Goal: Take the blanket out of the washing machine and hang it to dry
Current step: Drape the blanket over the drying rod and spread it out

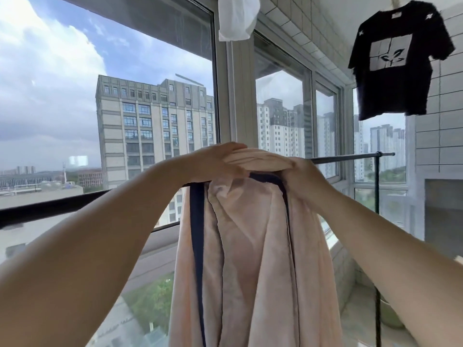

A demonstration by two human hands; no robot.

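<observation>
A pale pink blanket [253, 246] with dark navy edging hung bunched over a dark horizontal drying rail [350, 157], its folds dropping straight down past the bottom of the view. The left hand [218, 160] lay palm-down on the gathered top of the blanket where it crossed the rail, fingers stretched flat over the cloth rather than curled around it. The right hand [304, 176] was pressed against the right side of that same bundle, its fingers wrapped into the fabric at the fold, though how firmly they closed on it could not be told. The two hands sat just beside each other, with the hump of cloth between and beneath them. Both forearms were bare and reached up from the lower corners of the view. The rail ran on to the right to a thin dark upright post [377, 186], and to the left it passed in front of a large window [150, 96] that showed a tall beige building [150, 126] and cloudy sky. High on the right, a black T-shirt [398, 58] with a pale square print hung against a tiled wall [441, 126]. A white garment [236, 17] hung at the top centre, well above the hands.
</observation>
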